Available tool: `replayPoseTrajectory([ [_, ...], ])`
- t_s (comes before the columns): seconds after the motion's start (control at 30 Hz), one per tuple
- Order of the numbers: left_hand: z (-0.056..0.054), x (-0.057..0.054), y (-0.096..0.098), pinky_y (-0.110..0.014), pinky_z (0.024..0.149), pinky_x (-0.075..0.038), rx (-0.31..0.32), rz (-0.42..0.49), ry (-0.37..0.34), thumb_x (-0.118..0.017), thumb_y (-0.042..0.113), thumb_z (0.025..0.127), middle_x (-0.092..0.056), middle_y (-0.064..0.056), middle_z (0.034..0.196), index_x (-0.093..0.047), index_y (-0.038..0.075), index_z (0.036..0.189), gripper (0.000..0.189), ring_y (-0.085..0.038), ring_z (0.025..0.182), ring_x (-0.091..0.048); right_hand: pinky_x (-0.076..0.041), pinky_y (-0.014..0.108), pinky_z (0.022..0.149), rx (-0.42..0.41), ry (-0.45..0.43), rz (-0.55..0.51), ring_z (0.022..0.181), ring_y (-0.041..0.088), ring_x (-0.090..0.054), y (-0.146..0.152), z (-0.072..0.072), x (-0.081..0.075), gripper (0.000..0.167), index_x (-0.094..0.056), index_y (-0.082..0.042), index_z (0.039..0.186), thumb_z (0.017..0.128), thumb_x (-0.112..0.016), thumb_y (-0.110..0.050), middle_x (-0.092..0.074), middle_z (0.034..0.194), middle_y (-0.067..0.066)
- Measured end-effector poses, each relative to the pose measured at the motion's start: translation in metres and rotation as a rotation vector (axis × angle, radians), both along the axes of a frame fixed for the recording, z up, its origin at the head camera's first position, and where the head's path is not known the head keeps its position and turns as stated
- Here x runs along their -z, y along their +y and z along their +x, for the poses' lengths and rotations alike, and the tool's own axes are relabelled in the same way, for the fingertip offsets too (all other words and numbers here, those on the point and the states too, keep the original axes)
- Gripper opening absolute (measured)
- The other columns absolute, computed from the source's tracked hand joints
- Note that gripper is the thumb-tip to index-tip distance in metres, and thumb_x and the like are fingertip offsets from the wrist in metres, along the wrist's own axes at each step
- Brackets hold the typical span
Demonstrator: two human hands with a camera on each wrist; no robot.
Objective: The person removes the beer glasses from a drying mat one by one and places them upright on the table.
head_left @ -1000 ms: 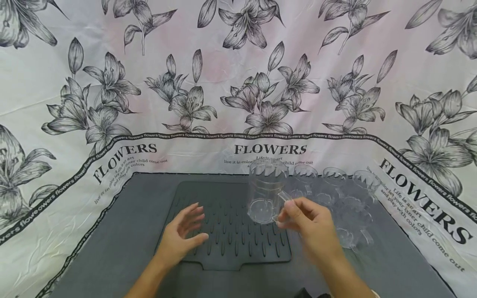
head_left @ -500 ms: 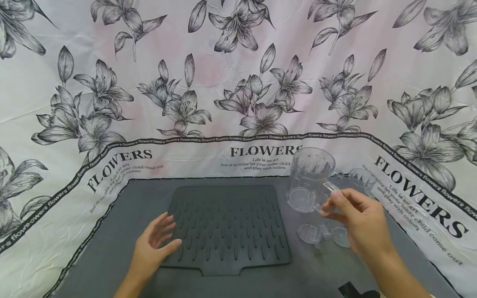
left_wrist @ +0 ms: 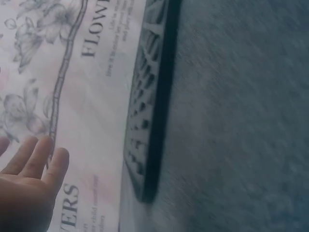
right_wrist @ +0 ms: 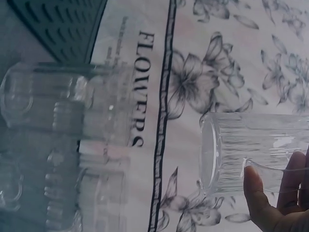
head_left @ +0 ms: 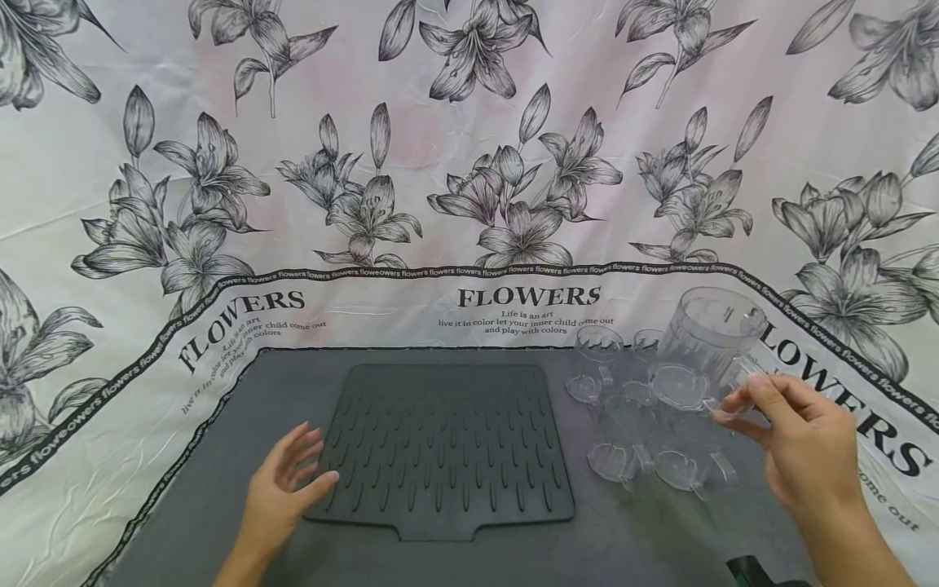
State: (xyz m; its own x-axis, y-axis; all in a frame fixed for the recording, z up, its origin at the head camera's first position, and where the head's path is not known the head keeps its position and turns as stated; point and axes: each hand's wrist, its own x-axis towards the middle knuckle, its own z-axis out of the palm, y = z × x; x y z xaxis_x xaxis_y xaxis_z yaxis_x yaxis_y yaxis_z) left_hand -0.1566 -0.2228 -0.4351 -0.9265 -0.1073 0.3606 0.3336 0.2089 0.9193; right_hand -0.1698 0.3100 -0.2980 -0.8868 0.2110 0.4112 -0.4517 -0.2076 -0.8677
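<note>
A clear mug [head_left: 706, 346] hangs in the air at the right, mouth up, above other clear mugs. My right hand [head_left: 803, 436] pinches its handle between thumb and fingers. In the right wrist view the held mug [right_wrist: 256, 150] shows ribbed sides, with the thumb at its handle. My left hand [head_left: 277, 493] is by the left edge of a dark drying mat [head_left: 447, 448], fingers spread and relaxed, holding nothing. The left wrist view shows the left hand's fingers [left_wrist: 36, 164] apart from the mat.
Several clear mugs stand grouped right of the mat, among them a front mug [head_left: 612, 461] and a back mug [head_left: 597, 346]; they overlap, so edges blur. A flower-print cloth [head_left: 381, 306] hangs behind the grey table [head_left: 242, 432]. A small black object [head_left: 751, 571] shows at the bottom right.
My right hand has carried the mug rightward, from over the mat to above the grouped mugs. My left hand has drawn back left, from over the mat to its left edge.
</note>
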Motion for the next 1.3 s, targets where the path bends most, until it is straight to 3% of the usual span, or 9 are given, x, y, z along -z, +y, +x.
replayPoseTrajectory([
  [0.33,0.001,0.017,-0.009,-0.019,0.092,-0.044,-0.057,-0.054,-0.069,-0.078,-0.001,0.080,-0.047,-0.013,0.135,-0.036,0.001,0.145,0.078,-0.013,0.119,-0.050,-0.057,0.034,0.062,0.116,0.007,-0.050,0.072,0.022,-0.065,0.029,-0.005,0.008,0.016,-0.060,0.015,0.087,0.093,-0.060,0.000,-0.061,0.078,0.014],
  [0.63,0.001,0.029,-0.018,-0.014,0.091,-0.043,-0.079,-0.066,-0.166,-0.079,0.006,0.081,-0.044,-0.023,0.138,-0.035,0.000,0.146,0.078,-0.005,0.117,-0.046,-0.057,0.033,0.059,0.150,0.004,-0.114,0.069,0.021,-0.066,0.058,-0.008,0.015,0.017,-0.061,0.015,0.088,0.093,-0.061,-0.001,-0.062,0.075,0.014],
  [0.73,0.003,0.032,-0.021,-0.013,0.092,-0.042,-0.085,-0.077,-0.202,-0.079,0.008,0.081,-0.042,-0.023,0.140,-0.034,0.000,0.146,0.079,-0.009,0.120,-0.045,-0.057,0.031,0.057,0.187,0.008,-0.119,0.067,0.021,-0.065,0.066,-0.009,0.020,0.018,-0.060,0.016,0.085,0.093,-0.061,0.000,-0.062,0.073,0.014],
  [0.93,0.003,0.036,-0.024,-0.009,0.091,-0.039,-0.077,-0.100,-0.264,-0.080,0.012,0.081,-0.039,-0.024,0.143,-0.032,0.000,0.148,0.082,-0.031,0.129,-0.039,-0.056,0.026,0.053,0.325,-0.042,-0.137,0.063,0.019,-0.063,0.079,-0.012,0.033,0.019,-0.059,0.013,0.082,0.093,-0.061,-0.002,-0.062,0.070,0.012],
  [1.07,0.001,0.038,-0.026,-0.025,0.101,-0.039,-0.044,-0.156,-0.331,-0.081,0.018,0.081,-0.035,-0.026,0.147,-0.028,0.000,0.149,0.089,-0.037,0.135,-0.033,-0.055,0.025,0.052,0.340,-0.053,-0.167,0.062,0.018,-0.062,0.088,-0.012,0.043,0.019,-0.057,0.011,0.082,0.093,-0.061,-0.003,-0.063,0.071,0.011],
  [1.17,-0.001,0.040,-0.028,-0.042,0.107,-0.030,-0.005,-0.194,-0.399,-0.081,0.021,0.080,-0.030,-0.027,0.149,-0.023,-0.001,0.151,0.094,-0.039,0.137,-0.027,-0.056,0.026,0.053,0.313,-0.046,-0.201,0.063,0.018,-0.062,0.094,-0.011,0.051,0.020,-0.055,0.009,0.079,0.092,-0.062,-0.004,-0.063,0.071,0.011],
  [1.3,-0.002,0.040,-0.028,-0.050,0.109,-0.025,0.036,-0.237,-0.463,-0.081,0.022,0.081,-0.026,-0.028,0.151,-0.020,-0.005,0.151,0.096,-0.042,0.138,-0.023,-0.056,0.027,0.053,0.277,-0.038,-0.241,0.063,0.018,-0.063,0.099,-0.010,0.061,0.024,-0.054,0.009,0.076,0.092,-0.063,-0.005,-0.063,0.069,0.012],
])
